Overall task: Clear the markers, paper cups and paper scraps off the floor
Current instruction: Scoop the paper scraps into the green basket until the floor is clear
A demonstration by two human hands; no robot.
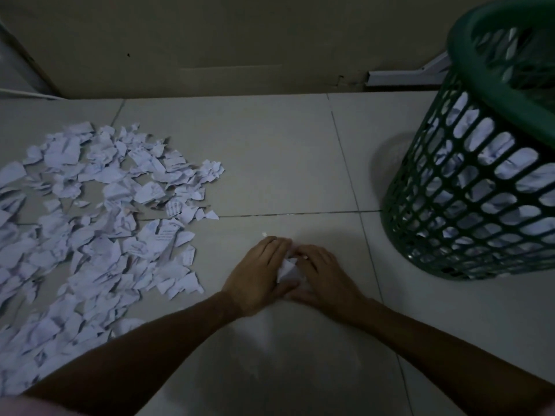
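Observation:
A wide spread of torn white paper scraps [90,223] covers the tiled floor on the left. My left hand [258,274] and my right hand [324,274] are cupped together low over the floor at the centre, and they hold a small bunch of white scraps [287,270] between them; most of that bunch is hidden under my fingers. One tiny white fleck [264,234] lies just beyond my left fingertips. No markers or paper cups are in sight.
A green plastic lattice basket [468,187] stands at the right, partly filled with crumpled white paper. A beige wall [228,40] runs along the back with a white strip [402,76] at its foot. Bare tile lies between my hands and the basket.

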